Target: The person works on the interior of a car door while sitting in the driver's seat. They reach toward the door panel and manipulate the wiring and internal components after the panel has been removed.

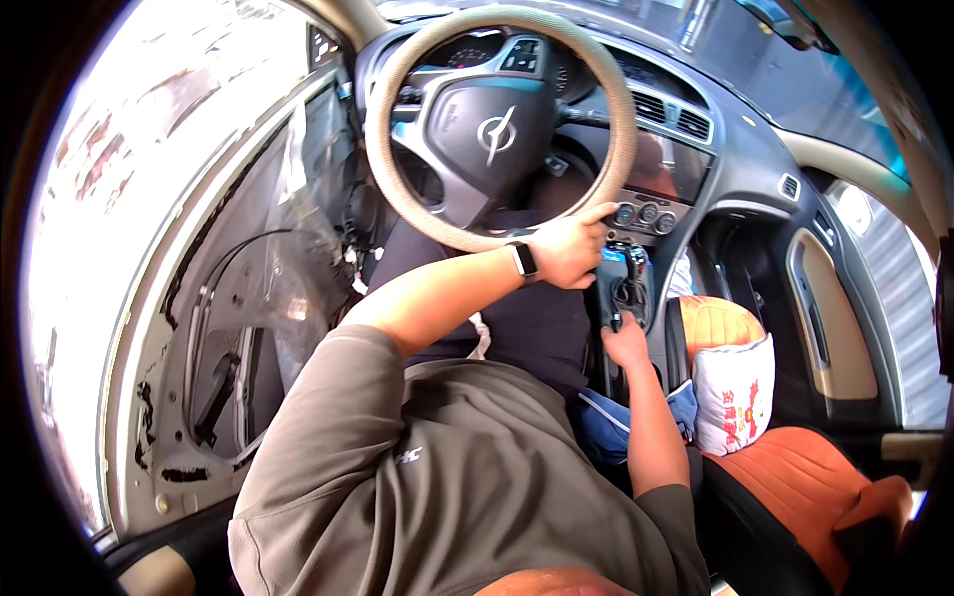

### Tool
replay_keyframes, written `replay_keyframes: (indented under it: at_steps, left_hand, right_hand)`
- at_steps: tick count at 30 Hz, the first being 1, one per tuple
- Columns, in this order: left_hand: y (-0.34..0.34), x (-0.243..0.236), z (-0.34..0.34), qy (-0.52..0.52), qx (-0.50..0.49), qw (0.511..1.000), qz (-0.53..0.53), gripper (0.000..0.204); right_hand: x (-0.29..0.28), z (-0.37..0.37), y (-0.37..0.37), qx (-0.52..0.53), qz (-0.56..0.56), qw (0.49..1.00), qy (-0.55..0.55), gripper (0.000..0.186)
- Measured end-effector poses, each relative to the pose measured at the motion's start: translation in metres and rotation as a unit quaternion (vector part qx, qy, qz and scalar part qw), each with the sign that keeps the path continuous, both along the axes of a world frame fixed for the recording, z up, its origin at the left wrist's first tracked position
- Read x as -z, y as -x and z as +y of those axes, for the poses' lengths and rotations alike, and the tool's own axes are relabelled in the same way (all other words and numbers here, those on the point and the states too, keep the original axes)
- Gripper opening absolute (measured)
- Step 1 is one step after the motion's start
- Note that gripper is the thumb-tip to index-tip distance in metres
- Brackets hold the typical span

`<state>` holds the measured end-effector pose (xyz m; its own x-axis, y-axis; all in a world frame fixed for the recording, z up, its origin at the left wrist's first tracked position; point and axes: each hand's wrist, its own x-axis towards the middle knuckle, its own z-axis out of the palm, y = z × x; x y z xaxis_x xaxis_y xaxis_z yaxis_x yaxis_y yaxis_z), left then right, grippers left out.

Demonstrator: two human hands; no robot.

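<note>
Right hand (625,343) is at a small black handle (616,322) on the dark grey console (658,350); can't tell if closed. Left hand (568,248), half-curled, overlaps the beige-rimmed round steering wheel (492,134); grip unclear. Looks like handle work; next move calls for sure right-hand purchase. Car cabin: orange padded seat (805,487) right of hands, bare-metal door (229,308) far left.

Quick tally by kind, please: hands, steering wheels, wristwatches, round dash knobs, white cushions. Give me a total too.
Hands: 2 (left hand, right hand)
Steering wheel: 1
Wristwatch: 1
Round dash knobs: 3
White cushion: 1
Total: 8
</note>
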<state>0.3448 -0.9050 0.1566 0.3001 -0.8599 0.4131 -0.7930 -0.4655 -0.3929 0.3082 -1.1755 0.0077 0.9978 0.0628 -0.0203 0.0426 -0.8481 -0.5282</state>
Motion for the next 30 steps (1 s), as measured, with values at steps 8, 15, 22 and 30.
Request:
replay_keyframes:
  at_steps: [8,15,22,30]
  left_hand:
    - [-0.004,0.0,0.008,0.0,-0.019,1.0,-0.002,0.036]
    - [-0.022,0.026,0.001,0.064,0.055,0.996,-0.03,0.035]
    - [-0.016,0.041,0.008,0.068,0.037,0.996,-0.037,0.035]
    - [0.007,0.051,0.057,0.067,0.112,0.991,-0.039,0.031]
  right_hand:
    - [0.003,0.006,-0.006,0.003,0.007,1.0,-0.009,0.064]
    - [0.017,-0.006,-0.009,-0.019,-0.03,0.999,0.009,0.055]
    - [0.048,-0.022,-0.03,-0.045,-0.004,0.999,-0.019,0.064]
    - [0.099,-0.044,-0.06,-0.067,-0.1,0.991,-0.061,0.049]
